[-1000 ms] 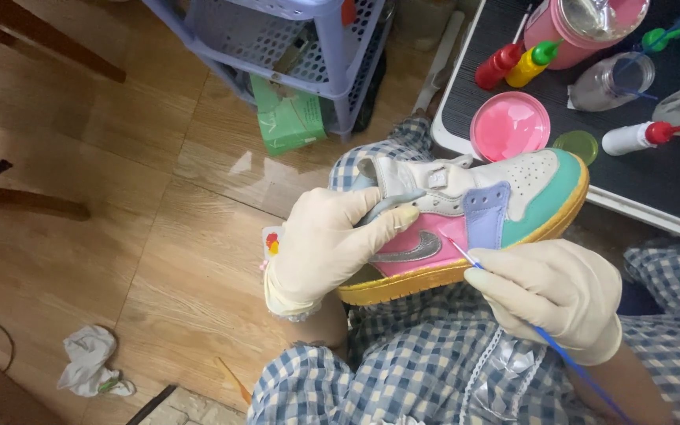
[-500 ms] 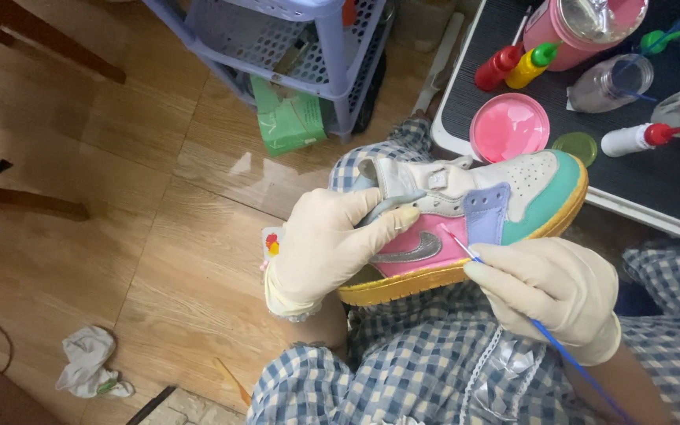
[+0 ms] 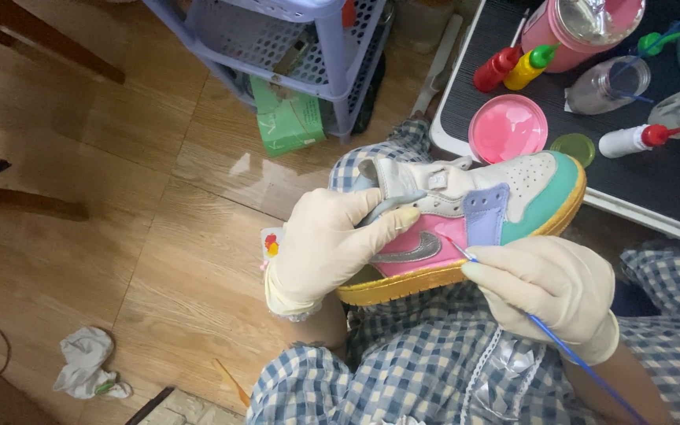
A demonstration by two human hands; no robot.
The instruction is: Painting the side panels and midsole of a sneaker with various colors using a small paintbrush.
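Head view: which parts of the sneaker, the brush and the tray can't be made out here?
- Sneaker: heel hidden under the left hand; far side turned away.
- Paintbrush: tip too fine to tell whether it touches the pink panel; handle end cut off by the bottom edge.
- Pink tub: cut off by the top edge.
- Black tray: runs off the right edge.

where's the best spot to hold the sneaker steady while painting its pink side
Grip the heel end of the sneaker, coming from the left, as the left hand does: fingers wrap the collar, clear of the pink panel where the right hand works the thin brush.
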